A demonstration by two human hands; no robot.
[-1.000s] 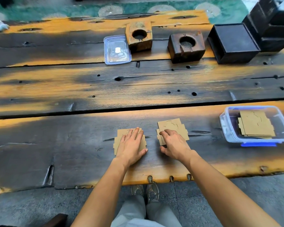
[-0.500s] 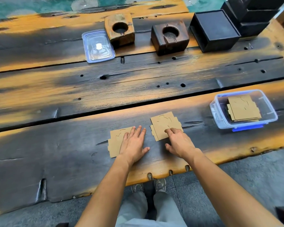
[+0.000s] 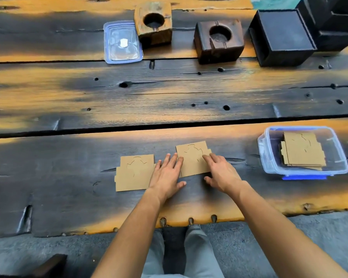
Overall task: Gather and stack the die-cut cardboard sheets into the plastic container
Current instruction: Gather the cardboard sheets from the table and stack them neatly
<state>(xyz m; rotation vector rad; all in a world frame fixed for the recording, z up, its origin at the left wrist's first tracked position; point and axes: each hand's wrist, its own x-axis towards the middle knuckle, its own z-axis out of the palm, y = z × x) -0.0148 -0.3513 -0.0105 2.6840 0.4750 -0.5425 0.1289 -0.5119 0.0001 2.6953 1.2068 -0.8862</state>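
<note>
My left hand (image 3: 167,174) lies flat between two thin notched cardboard sheets (image 3: 134,173); my right hand (image 3: 221,173) presses the right sheet (image 3: 192,157) open-palmed. Clear plastic container (image 3: 262,157) off right.

— What sits along the far side?
— A clear lid (image 3: 122,42) at eleven o'clock, flat on the charred wooden table (image 3: 48,93); close against its right edge, at twelve, a pale wooden block (image 3: 156,36) with a round hole in its top; at one, a darker block (image 3: 221,50), holed the same way.
— And further right?
— A black box (image 3: 282,36) towards two o'clock, near the darker block but apart; behind it, stacked black boxes (image 3: 338,21), cut off by the edge; grey floor (image 3: 38,251) at six.
</note>
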